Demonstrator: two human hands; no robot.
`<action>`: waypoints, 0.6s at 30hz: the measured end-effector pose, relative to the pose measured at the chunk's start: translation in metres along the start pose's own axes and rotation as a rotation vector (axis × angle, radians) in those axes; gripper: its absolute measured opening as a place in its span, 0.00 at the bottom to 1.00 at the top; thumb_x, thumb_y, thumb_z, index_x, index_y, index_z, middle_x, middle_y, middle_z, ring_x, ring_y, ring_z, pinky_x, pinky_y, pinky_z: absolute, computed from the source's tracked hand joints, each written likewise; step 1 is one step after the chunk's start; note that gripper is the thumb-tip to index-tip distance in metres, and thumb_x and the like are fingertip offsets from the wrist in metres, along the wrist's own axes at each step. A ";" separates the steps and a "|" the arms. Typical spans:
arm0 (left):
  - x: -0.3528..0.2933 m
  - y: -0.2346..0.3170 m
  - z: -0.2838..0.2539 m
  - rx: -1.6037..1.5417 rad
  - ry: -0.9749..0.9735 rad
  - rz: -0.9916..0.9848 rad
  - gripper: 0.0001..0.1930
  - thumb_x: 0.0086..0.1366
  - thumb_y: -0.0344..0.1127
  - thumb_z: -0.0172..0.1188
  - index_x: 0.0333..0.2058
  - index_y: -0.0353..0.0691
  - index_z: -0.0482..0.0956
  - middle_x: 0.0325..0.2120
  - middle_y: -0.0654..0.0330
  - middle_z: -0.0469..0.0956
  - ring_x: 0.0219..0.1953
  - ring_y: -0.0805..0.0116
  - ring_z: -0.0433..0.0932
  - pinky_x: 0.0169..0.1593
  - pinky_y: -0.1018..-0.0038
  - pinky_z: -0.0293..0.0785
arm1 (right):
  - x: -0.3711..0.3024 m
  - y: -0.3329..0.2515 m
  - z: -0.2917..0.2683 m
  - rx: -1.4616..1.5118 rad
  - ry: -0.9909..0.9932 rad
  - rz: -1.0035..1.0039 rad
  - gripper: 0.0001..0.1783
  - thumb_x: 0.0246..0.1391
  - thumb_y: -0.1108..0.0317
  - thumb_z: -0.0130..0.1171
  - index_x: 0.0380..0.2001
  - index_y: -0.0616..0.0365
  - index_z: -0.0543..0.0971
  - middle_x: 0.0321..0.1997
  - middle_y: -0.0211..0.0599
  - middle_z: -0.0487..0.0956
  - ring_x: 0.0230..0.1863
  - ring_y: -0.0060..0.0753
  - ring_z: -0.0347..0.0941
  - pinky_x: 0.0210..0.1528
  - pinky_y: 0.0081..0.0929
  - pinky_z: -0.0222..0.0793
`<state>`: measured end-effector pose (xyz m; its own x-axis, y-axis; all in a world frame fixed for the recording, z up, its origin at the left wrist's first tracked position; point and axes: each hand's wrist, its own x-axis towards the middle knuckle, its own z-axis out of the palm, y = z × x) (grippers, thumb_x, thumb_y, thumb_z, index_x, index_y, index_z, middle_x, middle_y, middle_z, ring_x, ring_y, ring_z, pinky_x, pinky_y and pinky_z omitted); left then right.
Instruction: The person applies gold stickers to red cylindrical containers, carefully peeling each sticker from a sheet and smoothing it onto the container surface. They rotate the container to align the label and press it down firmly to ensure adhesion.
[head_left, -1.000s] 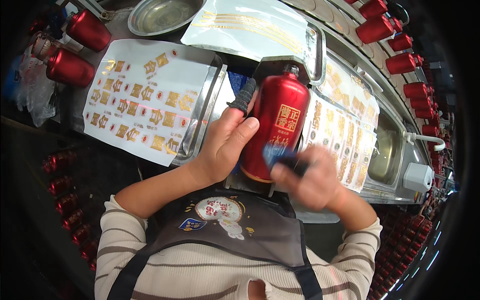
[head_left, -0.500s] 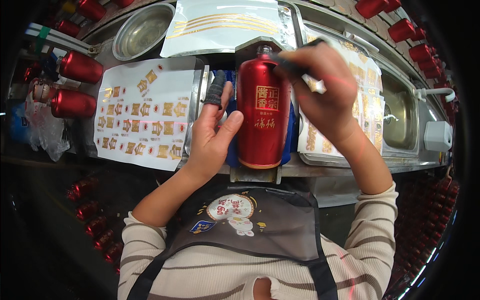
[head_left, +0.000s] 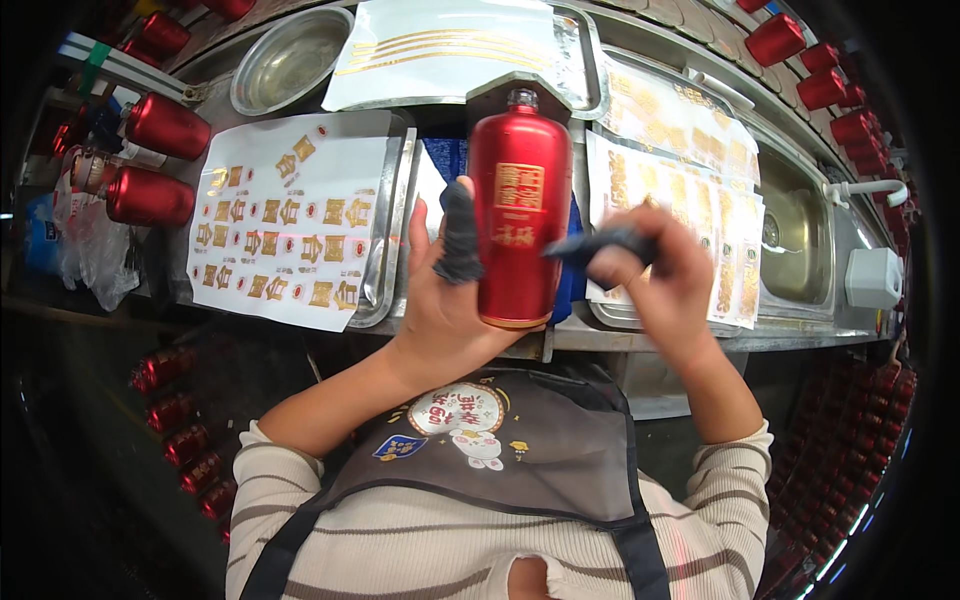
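Gripping red bottle [head_left: 518, 215] in left hand [head_left: 450, 300]; right hand [head_left: 665, 280] pinching dark pad [head_left: 600, 245], smoothing gold label; next, firm even strokes.

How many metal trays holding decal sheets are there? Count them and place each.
3: one tray left of the held red bottle, one beyond it, one behind the right hand pinching a dark cloth. Sheets may hide more.

A glossy red bottle [head_left: 520, 215] with a short narrow neck and a dark cap stood upright, its base at the near edge of the surface [head_left: 650, 335]. A gold square label sat on its upper front, with smaller gold marks just below.
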<state>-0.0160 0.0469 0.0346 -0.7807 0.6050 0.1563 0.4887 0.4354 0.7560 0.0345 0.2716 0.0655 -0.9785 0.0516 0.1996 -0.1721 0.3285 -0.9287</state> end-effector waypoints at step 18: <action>-0.006 -0.031 0.008 -0.003 0.097 0.255 0.70 0.41 0.62 0.76 0.72 0.33 0.42 0.73 0.39 0.37 0.75 0.38 0.38 0.71 0.41 0.35 | -0.006 0.020 0.047 0.164 0.101 0.331 0.22 0.54 0.65 0.70 0.44 0.57 0.68 0.36 0.24 0.69 0.23 0.05 0.60 0.25 0.07 0.54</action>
<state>-0.0233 0.0350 0.0053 -0.6661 0.6280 0.4025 0.6737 0.2749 0.6860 0.0320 0.2337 0.0306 -0.9694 0.2253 -0.0976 0.1278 0.1235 -0.9841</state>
